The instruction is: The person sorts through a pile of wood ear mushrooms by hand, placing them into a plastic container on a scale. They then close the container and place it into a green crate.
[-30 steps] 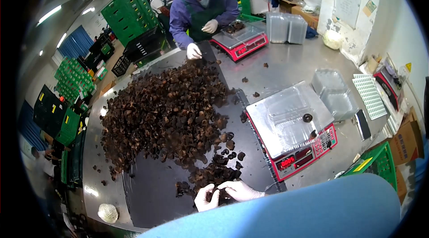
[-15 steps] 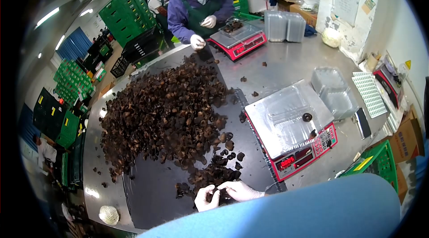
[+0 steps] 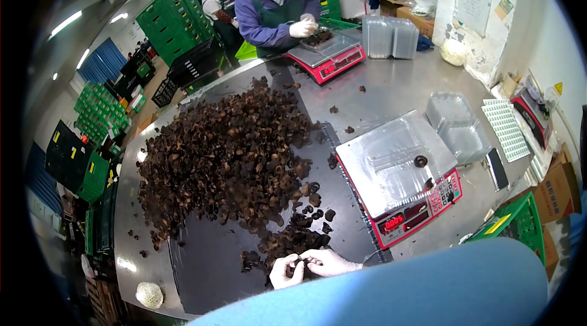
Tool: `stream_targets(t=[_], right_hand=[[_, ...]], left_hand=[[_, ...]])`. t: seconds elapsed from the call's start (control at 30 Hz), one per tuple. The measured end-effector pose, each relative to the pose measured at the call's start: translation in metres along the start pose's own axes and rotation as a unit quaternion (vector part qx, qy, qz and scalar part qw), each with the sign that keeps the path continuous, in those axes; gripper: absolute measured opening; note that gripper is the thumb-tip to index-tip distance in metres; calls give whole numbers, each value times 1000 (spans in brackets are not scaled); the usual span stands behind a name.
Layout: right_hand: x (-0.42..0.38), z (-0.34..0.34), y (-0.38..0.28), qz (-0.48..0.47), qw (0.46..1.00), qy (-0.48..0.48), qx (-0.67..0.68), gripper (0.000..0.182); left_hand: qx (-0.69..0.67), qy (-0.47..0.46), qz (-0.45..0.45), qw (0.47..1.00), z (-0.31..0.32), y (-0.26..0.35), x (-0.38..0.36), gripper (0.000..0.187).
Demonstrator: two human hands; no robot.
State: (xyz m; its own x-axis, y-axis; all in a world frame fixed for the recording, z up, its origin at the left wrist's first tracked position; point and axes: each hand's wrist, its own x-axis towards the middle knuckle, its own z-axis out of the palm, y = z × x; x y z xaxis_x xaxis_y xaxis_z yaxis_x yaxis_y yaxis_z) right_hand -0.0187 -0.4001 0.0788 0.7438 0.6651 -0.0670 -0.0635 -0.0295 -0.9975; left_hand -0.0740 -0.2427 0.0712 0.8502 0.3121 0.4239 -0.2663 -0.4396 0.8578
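Observation:
My left hand (image 3: 285,273), in a white glove, has its fingers bent in a pinch near the bottom of the view. My right hand (image 3: 331,262), gloved too, meets it fingertip to fingertip. Between them is a small dark piece of wood ear mushroom (image 3: 300,259), partly hidden by the fingers. Just beyond the hands lies a small heap of wood ear mushrooms (image 3: 293,239). Farther off spreads a much larger brown-black pile (image 3: 226,148). To the right, a red scale (image 3: 396,223) reading 0.005 carries a clear plastic tray (image 3: 391,153) with one mushroom piece (image 3: 420,161) in it.
Stacked clear trays (image 3: 458,130) and a white label sheet (image 3: 505,129) lie right of the scale. Across the metal table a co-worker (image 3: 272,14) stands at a second red scale (image 3: 333,66). A white foam-netted ball (image 3: 149,295) sits at the near left edge.
My hands stay at the same spot, with the left shifted slightly right and the fingertips closer together. The co-worker's hands have moved from the table edge to the second scale.

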Motion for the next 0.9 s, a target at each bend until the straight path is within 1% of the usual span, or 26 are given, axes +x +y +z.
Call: stream_targets(t=[0.1, 0.2, 0.33, 0.4, 0.5, 0.6, 0.7, 0.8, 0.83, 0.9], right_hand=[[-1, 1, 0, -2, 1000, -3, 20, 34], [0, 1, 0, -14, 1000, 9, 2, 33], [2, 3, 12, -8, 1000, 7, 2, 33], [1, 1, 5, -14, 1000, 11, 1, 34], [0, 0, -1, -14, 1000, 16, 3, 34], [2, 0, 10, -43, 999, 31, -4, 35], [3, -2, 16, -6, 986, 17, 163, 32], [2, -10, 4, 55, 989, 14, 135, 30], [3, -11, 5, 96, 983, -3, 159, 34], [1, -4, 7, 65, 975, -9, 214, 36]], left_hand=[[-5, 7, -31, 999, 0, -3, -3, 25], [9, 10, -15, 1000, -1, -6, -2, 25], [35, 8, -30, 999, -4, 1, 0, 26], [47, 8, -36, 998, -5, 0, -1, 26], [30, 12, -40, 999, -5, -3, -2, 25], [35, 2, -57, 998, -8, 3, 1, 24], [45, 23, -43, 998, -10, 10, 5, 22], [25, 56, -13, 998, -5, 17, 10, 21], [80, 37, -42, 995, -7, 25, 8, 20], [33, 19, -6, 999, -1, 25, 7, 19]])
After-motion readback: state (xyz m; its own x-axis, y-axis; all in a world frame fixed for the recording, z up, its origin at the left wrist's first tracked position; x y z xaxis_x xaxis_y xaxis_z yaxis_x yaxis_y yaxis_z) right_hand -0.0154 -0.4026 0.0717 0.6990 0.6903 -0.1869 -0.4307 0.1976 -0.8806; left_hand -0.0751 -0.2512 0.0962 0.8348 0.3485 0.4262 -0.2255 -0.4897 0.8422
